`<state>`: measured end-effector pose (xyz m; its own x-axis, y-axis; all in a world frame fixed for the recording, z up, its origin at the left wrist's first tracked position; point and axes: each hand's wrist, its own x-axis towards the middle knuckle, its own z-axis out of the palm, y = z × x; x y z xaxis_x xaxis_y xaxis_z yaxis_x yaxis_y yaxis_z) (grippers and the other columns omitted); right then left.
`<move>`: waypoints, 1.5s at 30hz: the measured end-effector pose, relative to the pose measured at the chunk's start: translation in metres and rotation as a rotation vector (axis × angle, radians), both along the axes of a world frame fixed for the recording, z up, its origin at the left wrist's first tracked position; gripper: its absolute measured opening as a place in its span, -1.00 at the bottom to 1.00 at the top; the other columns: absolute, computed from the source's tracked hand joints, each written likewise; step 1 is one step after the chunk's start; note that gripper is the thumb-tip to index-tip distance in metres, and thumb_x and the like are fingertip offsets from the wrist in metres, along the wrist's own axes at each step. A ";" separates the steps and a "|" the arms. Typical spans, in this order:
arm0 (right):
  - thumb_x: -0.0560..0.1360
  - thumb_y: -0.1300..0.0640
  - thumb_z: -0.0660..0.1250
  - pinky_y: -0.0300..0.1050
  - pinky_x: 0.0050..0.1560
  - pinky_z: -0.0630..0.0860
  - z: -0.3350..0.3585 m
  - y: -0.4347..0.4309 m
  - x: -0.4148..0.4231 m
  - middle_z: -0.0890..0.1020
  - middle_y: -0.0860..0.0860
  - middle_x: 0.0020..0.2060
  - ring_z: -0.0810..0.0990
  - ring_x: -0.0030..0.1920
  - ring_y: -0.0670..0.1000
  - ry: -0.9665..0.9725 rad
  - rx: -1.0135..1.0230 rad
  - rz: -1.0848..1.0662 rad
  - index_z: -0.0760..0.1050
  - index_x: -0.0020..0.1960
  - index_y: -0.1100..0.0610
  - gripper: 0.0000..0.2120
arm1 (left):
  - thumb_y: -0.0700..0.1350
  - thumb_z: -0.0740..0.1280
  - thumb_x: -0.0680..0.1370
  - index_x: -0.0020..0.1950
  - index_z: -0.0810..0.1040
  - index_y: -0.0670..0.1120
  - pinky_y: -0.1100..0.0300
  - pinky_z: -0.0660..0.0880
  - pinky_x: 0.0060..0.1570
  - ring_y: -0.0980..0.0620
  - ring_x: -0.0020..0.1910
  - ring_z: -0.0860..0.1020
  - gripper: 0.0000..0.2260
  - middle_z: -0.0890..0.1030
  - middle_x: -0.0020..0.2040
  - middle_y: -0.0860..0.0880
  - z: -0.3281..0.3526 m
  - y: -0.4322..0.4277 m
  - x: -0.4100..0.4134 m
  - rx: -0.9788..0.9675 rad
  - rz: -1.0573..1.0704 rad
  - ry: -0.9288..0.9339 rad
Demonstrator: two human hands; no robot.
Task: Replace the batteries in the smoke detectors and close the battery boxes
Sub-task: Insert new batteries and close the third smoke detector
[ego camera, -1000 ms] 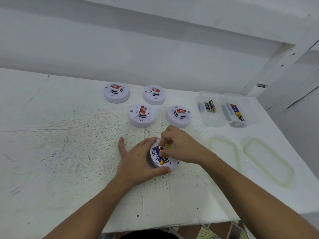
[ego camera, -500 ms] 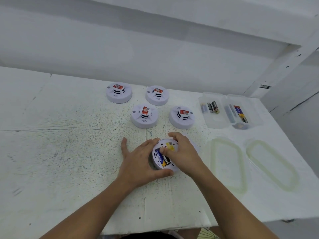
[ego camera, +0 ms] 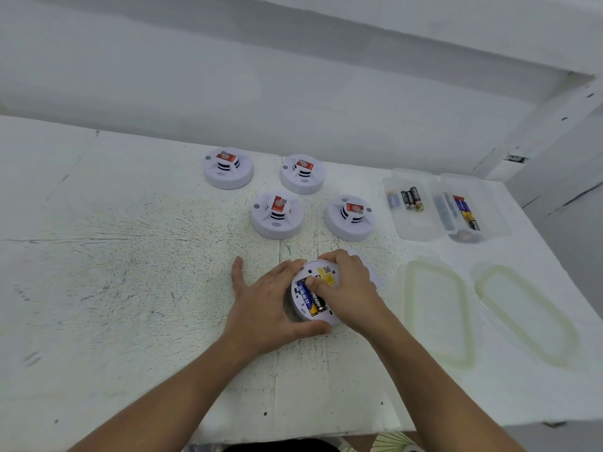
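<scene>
A white round smoke detector lies upside down near the table's front, its battery bay uncovered. Blue and black-and-yellow batteries sit in the bay beside a yellow label. My left hand cups the detector's left side and front edge. My right hand rests over its right side, with a fingertip pressing on the batteries. A white cover piece shows partly behind my right hand.
Several more smoke detectors stand face up behind, each with a red label. Two clear boxes at the back right hold loose batteries. Their two clear lids lie at the right. The table's front edge is close.
My right hand lowered from pinching at the bay's top to lying over the detector, finger pushing on the batteries. My left hand kept its hold. The view shifted slightly.
</scene>
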<state>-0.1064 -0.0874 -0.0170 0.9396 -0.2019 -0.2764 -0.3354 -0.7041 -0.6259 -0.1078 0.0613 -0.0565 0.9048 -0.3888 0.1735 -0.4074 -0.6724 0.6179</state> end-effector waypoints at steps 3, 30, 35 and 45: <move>0.48 -0.06 0.34 0.07 0.27 0.33 0.004 0.002 -0.001 0.35 -0.05 0.03 0.39 0.18 0.04 0.012 -0.046 0.011 0.34 0.19 -0.06 -0.66 | 0.58 0.17 0.22 0.31 0.32 0.19 -0.25 -0.27 0.40 0.28 0.23 0.45 -0.22 0.53 0.21 0.26 0.000 0.000 0.000 0.004 -0.004 0.006; 0.43 0.16 0.35 -0.23 -0.25 0.30 -0.007 -0.056 0.000 0.50 -0.03 -0.24 0.45 -0.16 0.00 -0.167 -0.307 0.129 0.38 -0.30 0.08 -0.82 | 0.59 0.22 0.12 0.42 0.23 0.23 -0.05 -0.42 0.40 0.31 0.34 0.31 -0.07 0.42 0.33 0.29 0.010 0.005 0.004 0.050 -0.026 0.118; 0.39 0.18 0.35 -0.16 -0.24 0.32 -0.011 -0.058 -0.002 0.49 -0.01 -0.27 0.44 -0.18 0.04 -0.196 -0.336 0.122 0.42 -0.27 0.16 -0.87 | 0.57 0.24 0.15 0.44 0.17 0.24 -0.04 -0.46 0.37 0.39 0.31 0.21 -0.07 0.35 0.38 0.29 0.010 0.006 0.004 0.073 -0.058 0.130; 0.37 0.13 0.49 -0.22 -0.02 0.45 0.007 -0.075 -0.001 0.63 -0.07 -0.02 0.57 0.02 -0.13 -0.146 0.122 -0.092 0.62 -0.16 0.14 -0.89 | 0.60 0.17 0.15 0.49 0.08 0.21 -0.07 -0.46 0.38 0.39 0.35 0.13 -0.02 0.26 0.44 0.27 0.006 0.008 0.006 0.092 -0.098 0.121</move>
